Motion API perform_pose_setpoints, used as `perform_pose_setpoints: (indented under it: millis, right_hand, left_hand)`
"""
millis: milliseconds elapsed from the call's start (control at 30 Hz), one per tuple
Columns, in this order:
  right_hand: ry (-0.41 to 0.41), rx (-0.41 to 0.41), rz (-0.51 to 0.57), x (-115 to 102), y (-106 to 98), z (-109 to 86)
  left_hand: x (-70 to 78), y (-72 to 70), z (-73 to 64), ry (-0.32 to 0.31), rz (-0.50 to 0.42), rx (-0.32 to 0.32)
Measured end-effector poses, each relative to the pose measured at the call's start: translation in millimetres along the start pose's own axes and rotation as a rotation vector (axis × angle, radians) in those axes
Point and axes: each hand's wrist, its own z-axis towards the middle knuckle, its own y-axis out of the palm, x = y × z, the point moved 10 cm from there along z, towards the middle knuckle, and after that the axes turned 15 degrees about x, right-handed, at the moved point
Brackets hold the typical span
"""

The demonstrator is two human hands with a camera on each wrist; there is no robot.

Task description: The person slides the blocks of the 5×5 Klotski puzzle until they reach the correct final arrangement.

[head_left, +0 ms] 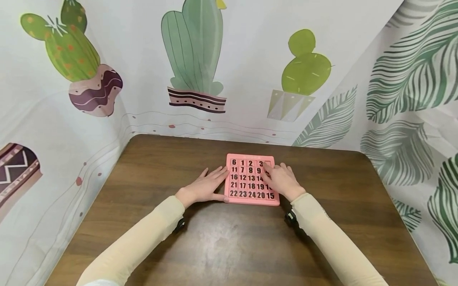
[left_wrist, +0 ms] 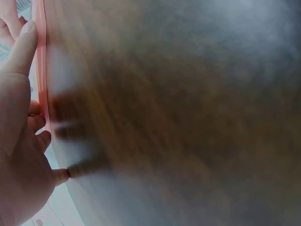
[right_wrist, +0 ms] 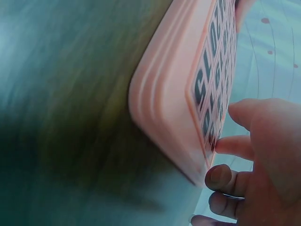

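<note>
A pink sliding number puzzle (head_left: 254, 201) lies flat on the table, its square tiles printed with black numbers. My left hand (head_left: 204, 186) rests at its left side, fingers extended to the edge and thumb at the near left corner. In the left wrist view, the thumb (left_wrist: 26, 47) lies along the puzzle's pink side. Over the puzzle's right columns is my right hand (head_left: 282, 180), covering several tiles, with fingertips by the upper right tiles. The right wrist view shows one finger (right_wrist: 235, 145) touching the tile face and the other fingers loosely bent beside the frame.
The brown wooden table (head_left: 214, 246) extends around the puzzle, with its far edge just behind it. Fabric printed with cacti and leaves (head_left: 250, 79) hangs behind and at both sides. A dark wrist device (head_left: 290, 217) sits under the right sleeve.
</note>
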Motion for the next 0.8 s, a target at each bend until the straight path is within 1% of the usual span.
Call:
perform_pose_setpoints:
  millis: [167, 300, 400, 533, 633, 800]
  right_hand:
    - [-0.016, -0.01, 0.007, -8.4, 1.8, 1.8]
    - [-0.016, -0.011, 0.01, -8.6, -0.2, 1.1]
    - [-0.017, -0.003, 0.023, -6.8, -3.7, -4.6]
    - [-0.059, 0.02, 0.023, -7.2, -9.0, -16.5]
    - [-0.076, 0.022, 0.018, -6.3, -11.8, -25.1]
    - [-0.073, 0.014, 0.023, -2.5, -13.5, -30.5]
  left_hand:
    - [0.7, -0.9, -0.6, -0.005, -0.002, -0.012]
    - [0.9, -1.3, -0.4, -0.009, -0.015, -0.012]
    - [0.3, 1.8, -0.3, -0.009, -0.005, -0.016]
    - [-1.1, 4.4, -0.4, -0.007, 0.002, -0.018]
    - [-1.5, 4.3, 0.2, -0.005, -0.003, -0.014]
    - [-1.5, 3.8, 0.8, -0.009, 0.0, -0.014]
